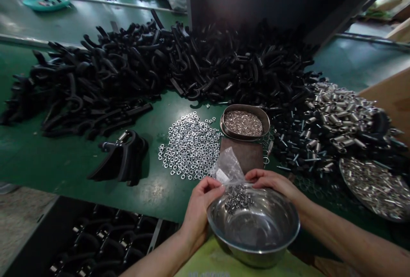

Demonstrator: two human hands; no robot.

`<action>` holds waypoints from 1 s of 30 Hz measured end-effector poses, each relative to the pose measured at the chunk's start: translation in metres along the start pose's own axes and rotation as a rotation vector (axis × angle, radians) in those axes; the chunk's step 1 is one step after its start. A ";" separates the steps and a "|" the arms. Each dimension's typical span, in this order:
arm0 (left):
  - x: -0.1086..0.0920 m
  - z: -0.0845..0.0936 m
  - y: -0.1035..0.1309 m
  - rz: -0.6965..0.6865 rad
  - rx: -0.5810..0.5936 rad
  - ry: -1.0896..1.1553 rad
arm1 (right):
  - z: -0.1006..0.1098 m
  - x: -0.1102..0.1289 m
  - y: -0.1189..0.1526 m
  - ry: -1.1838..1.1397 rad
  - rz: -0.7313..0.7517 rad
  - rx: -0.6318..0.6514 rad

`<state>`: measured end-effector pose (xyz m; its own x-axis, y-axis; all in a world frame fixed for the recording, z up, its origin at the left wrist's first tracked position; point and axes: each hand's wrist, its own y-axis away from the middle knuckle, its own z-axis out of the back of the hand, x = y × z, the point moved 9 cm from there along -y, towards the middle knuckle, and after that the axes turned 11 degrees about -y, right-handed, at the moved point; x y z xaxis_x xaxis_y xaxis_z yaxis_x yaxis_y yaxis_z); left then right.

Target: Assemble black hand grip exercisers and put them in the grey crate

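Note:
A clear plastic bag (231, 164) with a white label is stretched between my two hands above the far rim of a steel bowl (256, 247). My left hand (205, 198) pinches the bag's left edge, at the bowl's left rim. The bag's right edge is between the closed fingers of my right hand (272, 183), over the far rim. Small metal pins (237, 199) lie together between the hands, at the bag's mouth and the bowl's far side; whether they are inside the bag or the bowl, I cannot tell.
Metal nuts (190, 147) lie left of an oval tin (265, 123) of small parts. Black plastic parts (128, 63) are heaped behind. Springs (339, 110) and a dish of pins (378, 187) are at right. A black crate (41, 234) stands at lower left.

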<state>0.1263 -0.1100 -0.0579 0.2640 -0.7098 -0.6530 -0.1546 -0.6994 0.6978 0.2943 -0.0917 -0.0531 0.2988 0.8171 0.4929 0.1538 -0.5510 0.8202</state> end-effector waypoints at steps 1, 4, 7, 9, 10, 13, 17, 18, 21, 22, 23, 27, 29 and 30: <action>0.000 0.000 0.000 0.004 0.002 0.002 | 0.001 0.000 -0.001 -0.005 -0.009 -0.006; -0.003 0.000 -0.001 0.021 0.008 0.014 | 0.000 0.004 -0.002 0.013 -0.003 -0.016; -0.008 0.001 -0.002 -0.007 -0.006 0.012 | -0.002 0.010 -0.003 0.061 0.031 0.003; -0.003 0.001 -0.004 0.013 -0.001 0.030 | 0.000 0.007 -0.004 0.058 0.013 -0.006; 0.000 0.000 -0.005 0.026 0.005 0.038 | 0.001 0.005 -0.004 0.048 0.001 -0.008; 0.001 0.001 -0.007 0.008 0.011 0.020 | -0.002 0.004 -0.002 0.037 0.006 0.000; -0.006 0.001 -0.006 0.019 0.007 0.003 | -0.009 0.014 0.006 0.075 0.024 -0.040; -0.008 0.001 -0.005 0.020 0.009 0.003 | -0.011 0.017 0.009 0.084 0.031 -0.044; -0.013 0.001 -0.005 -0.008 0.020 -0.005 | -0.015 0.022 0.015 0.116 0.049 -0.049; -0.012 0.000 -0.005 -0.005 0.028 0.002 | -0.015 0.022 0.015 0.122 0.048 -0.053; -0.008 -0.001 -0.006 0.006 0.037 0.014 | -0.013 0.020 0.016 0.127 0.042 -0.057; 0.003 -0.004 -0.011 0.028 0.058 0.056 | -0.009 0.016 0.016 0.143 0.025 -0.083; 0.002 -0.004 -0.011 0.034 0.057 0.057 | -0.008 0.019 0.017 0.165 0.020 -0.107; 0.001 -0.004 -0.010 0.036 0.058 0.054 | -0.009 0.022 0.017 0.179 0.023 -0.116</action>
<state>0.1324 -0.1031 -0.0646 0.3084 -0.7303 -0.6096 -0.2191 -0.6781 0.7015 0.2954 -0.0818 -0.0254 0.1278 0.8274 0.5470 0.0364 -0.5550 0.8310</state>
